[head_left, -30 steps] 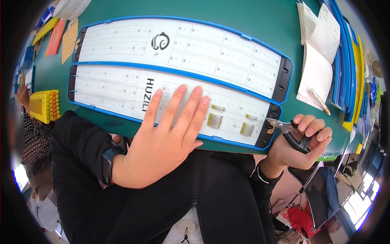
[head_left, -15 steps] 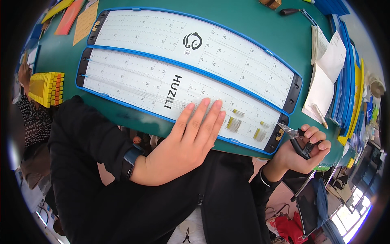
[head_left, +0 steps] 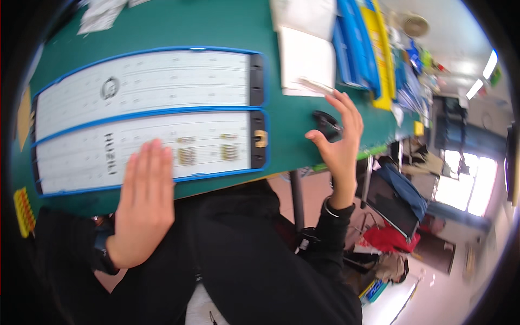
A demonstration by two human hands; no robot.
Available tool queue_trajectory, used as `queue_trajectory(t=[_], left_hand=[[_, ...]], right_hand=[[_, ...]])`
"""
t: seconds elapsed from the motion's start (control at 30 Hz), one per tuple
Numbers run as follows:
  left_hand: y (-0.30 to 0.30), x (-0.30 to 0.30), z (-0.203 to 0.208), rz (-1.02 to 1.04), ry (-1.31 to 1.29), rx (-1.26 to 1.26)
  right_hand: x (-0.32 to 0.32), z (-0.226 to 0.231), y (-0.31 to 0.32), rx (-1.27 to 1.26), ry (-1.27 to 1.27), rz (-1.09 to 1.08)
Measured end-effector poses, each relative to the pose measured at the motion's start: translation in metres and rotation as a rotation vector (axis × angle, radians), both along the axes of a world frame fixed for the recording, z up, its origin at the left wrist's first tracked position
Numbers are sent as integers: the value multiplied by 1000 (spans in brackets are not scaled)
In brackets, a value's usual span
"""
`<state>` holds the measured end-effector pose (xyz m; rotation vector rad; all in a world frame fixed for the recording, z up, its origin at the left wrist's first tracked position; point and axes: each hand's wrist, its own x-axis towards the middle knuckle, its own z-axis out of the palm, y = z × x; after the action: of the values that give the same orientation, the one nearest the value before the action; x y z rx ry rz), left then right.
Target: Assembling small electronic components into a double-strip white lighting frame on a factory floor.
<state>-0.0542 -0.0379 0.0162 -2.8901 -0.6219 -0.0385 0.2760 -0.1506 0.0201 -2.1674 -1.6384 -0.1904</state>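
Note:
A long, hinged case point(head_left: 162, 110) with blue edges and white panels lies spread out on the green table, thin lines strung along its lower panel. Fingers together and stretched out, my left hand point(head_left: 143, 206) reaches over that panel's front edge and rests flat on it. Right of the fingertips sit small groups of thin yellowish pins point(head_left: 187, 156); a second cluster of pins point(head_left: 229, 152) is nearer the case's black end. Black-handled pliers point(head_left: 326, 124) lie on the table. Beside them is my right hand point(head_left: 345, 143), raised and empty, thumb and fingers apart.
An open notebook point(head_left: 307, 59) with a pen point(head_left: 316, 85) lies behind the pliers. Blue folders point(head_left: 355, 49) and a yellow one point(head_left: 381, 59) stand to its right. A yellow block-like object point(head_left: 24, 212) is at the far left. A chair point(head_left: 390, 195) stands at the right.
My right hand has let go of the pliers, which now lie on the table, and has opened. The view has swung right; my left hand stays flat on the case.

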Motion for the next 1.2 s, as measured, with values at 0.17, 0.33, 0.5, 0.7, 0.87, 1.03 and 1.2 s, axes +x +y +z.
queue_trajectory(t=[0.17, 0.33, 0.5, 0.7, 0.87, 1.03, 1.2], left_hand=[[0, -2, -8, -52, -9, -16], [-4, 6, -11, -53, -19, 20], [-7, -1, -5, -29, -8, -10], [0, -4, 10, 2, -42, -280], [22, -21, -1, -101, -261, -452], [20, -13, -9, 17, -540, -661], [14, -5, -18, 24, -678, -549]], right_hand=[[64, 16, -88, 199, -58, -465], [108, 9, -189, 106, -20, -546], [93, -5, -181, 49, -124, -537], [102, -11, -177, 81, -142, -524], [111, -24, -172, 95, -220, -426], [143, -52, -209, 243, -94, -476], [149, -54, -202, 675, 404, -603]])
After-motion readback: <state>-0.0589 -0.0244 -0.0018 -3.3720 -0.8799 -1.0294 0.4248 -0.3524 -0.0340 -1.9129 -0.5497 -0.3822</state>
